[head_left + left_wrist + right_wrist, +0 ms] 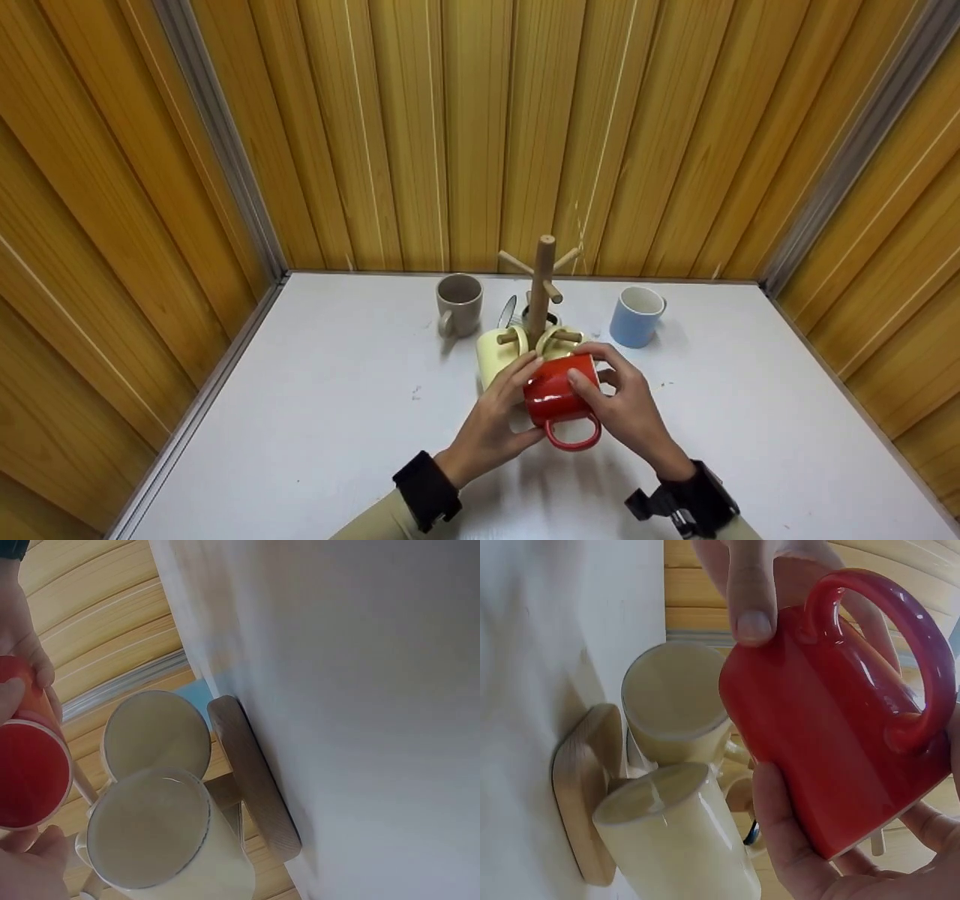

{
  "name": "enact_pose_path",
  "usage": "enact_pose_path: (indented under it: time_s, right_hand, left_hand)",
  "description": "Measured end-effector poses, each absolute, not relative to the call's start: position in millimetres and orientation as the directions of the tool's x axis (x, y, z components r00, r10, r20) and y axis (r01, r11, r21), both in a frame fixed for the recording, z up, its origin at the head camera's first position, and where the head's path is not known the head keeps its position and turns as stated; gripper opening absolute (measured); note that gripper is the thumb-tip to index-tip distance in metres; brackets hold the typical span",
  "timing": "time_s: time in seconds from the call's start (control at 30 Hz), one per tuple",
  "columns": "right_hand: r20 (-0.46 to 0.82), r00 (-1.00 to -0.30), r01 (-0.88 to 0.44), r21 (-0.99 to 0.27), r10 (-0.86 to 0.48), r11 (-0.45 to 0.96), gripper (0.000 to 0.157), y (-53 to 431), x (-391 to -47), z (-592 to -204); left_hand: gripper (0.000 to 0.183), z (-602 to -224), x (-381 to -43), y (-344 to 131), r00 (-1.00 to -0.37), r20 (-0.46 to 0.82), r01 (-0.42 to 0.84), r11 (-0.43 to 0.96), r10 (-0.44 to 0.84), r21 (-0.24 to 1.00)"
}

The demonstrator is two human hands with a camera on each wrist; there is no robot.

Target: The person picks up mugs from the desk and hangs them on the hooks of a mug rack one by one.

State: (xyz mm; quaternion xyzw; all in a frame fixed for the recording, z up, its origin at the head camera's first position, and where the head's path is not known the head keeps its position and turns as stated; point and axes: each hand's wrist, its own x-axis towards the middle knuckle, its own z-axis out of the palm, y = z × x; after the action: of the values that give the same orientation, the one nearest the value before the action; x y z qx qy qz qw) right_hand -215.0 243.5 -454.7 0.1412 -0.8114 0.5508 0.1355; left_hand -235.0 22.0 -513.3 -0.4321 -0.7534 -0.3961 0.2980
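Note:
Both hands hold a red mug (pixel 555 394) tilted on its side, its handle (pixel 574 435) toward the person. The left hand (pixel 489 425) grips the bottom end, thumb below and fingers above. At the rim end, the right hand (pixel 632 403) grips with its thumb across the outer wall. Just behind stands a wooden mug tree (pixel 541 289), whose base (pixel 585 802) shows in the right wrist view. Two cream mugs hang by their handles on its lower pegs: one on the left (pixel 491 354), another on the right (pixel 560 347) partly hidden by the red mug.
A grey-brown mug (pixel 463 306) stands at the back left of the white table (pixel 337 390), a light blue mug (pixel 635 321) at the back right. Behind the tree is a partly hidden metal item (pixel 508 310). The upper pegs (pixel 517 262) stick out bare. Wood-patterned walls (pixel 472 135) enclose the table.

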Motion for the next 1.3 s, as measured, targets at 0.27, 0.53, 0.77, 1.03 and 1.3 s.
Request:
enact_pose_path:
  time_s: [0.27, 0.53, 0.77, 1.03, 1.3]
  right_hand:
    - [0.363, -0.928, -0.37, -0.876, -0.082, 0.311, 0.035, 242, -215, -457]
    - [0.375, -0.924, -0.381, -0.876, -0.08, 0.296, 0.035, 244, -216, -461]
    - [0.352, -0.931, -0.365, -0.892, -0.097, 0.265, 0.033, 247, -217, -459]
    - [0.261, -0.956, -0.288, -0.918, -0.134, 0.272, 0.04, 252, -215, -454]
    - [0.261, -0.945, -0.312, -0.898, -0.196, 0.309, 0.048, 260, -216, -451]
  left_hand:
    - [0.088, -513, -235, 22, -0.478, 0.779, 0.877, 0.265, 0.406, 0.4]
    - [0.087, -516, -237, 24, -0.472, 0.785, 0.881, 0.253, 0.402, 0.4]
    - [0.085, -512, -235, 24, -0.476, 0.783, 0.879, 0.207, 0.4, 0.429]
    - [0.081, -506, -235, 25, -0.468, 0.801, 0.879, 0.098, 0.372, 0.467]
    - [0.078, -498, -233, 27, -0.564, 0.758, 0.793, -0.04, 0.328, 0.607]
